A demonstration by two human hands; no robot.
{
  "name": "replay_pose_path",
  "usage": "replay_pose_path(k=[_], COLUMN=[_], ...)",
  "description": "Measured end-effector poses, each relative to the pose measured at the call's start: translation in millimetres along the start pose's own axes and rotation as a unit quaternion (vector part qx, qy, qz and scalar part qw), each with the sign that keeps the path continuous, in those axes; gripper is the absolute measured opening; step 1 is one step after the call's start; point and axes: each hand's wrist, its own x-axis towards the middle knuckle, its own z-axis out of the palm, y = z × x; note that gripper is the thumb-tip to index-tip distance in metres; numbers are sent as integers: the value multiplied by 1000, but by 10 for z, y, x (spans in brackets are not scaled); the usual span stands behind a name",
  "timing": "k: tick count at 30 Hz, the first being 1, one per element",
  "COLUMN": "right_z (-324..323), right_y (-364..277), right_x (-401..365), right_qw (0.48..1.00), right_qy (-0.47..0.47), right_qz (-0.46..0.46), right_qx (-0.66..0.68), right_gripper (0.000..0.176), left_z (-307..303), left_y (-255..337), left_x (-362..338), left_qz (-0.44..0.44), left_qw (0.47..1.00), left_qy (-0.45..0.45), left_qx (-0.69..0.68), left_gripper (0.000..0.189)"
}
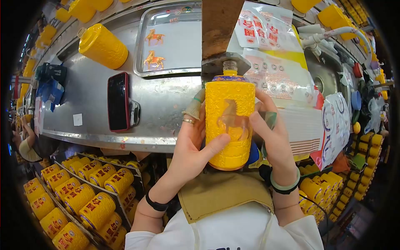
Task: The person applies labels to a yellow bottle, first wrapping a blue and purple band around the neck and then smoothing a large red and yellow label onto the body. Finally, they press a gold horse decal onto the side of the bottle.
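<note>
Upright in front of me is a yellow embossed bottle (230,93) with a clear neck and a blue patterned shoulder. My left hand (193,137) wraps its left side, thumb across the front; a beige finger cover and a ring are on its fingers. On the other side, my right hand (273,133) grips the bottle, its thumb at the edge of a brown horse decal (234,121) on the bottle's front. A small dark-green flat piece (269,120) shows by the right fingers. The fingers behind the bottle are hidden.
A metal tray (138,46) holds horse decals. Another yellow bottle (104,46) and a phone (118,101) lie on the metal table (158,108). Printed decal sheets (275,79) are at right, beside a sink (323,73). Racks of yellow bottles (98,208) stand below left.
</note>
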Motion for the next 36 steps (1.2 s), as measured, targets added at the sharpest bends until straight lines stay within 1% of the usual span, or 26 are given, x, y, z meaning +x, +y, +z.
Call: replay_pose_path(k=[4, 6, 8, 19, 24, 31, 33, 36], right_z=[1, 5, 6, 11, 28, 52, 32, 16], right_y=[-19, -32, -16, 28, 1, -6, 19, 1], right_x=[2, -5, -1, -4, -6, -21, -19, -26], right_qw=[1000, 998, 998, 999, 999, 1000, 999, 999], right_qy=[-4, 1, 0, 4, 3, 12, 8, 19], right_qz=[-3, -5, -7, -12, -8, -1, -16, -6], right_qx=[-7, -63, -58, -34, -34, -25, -44, -43], right_gripper=[62, 62, 63, 65, 63, 62, 60, 57], left_z=[18, 25, 32, 9, 8, 18, 15, -14], left_y=[-9, -9, 5, -30, -48, -36, -37, -19], left_x=[9, 9, 11, 14, 10, 5, 8, 2], left_qz=[11, 15, -1, 18, 27, 18, 18, 15], left_qw=[1000, 1000, 1000, 1000, 999, 999, 999, 1000], left_qy=[3, 5, 2, -1, -4, 1, 1, -6], left_qx=[7, 8, -4, 25, 22, 32, 30, 22], left_gripper=[89, 88, 87, 87, 88, 87, 87, 85])
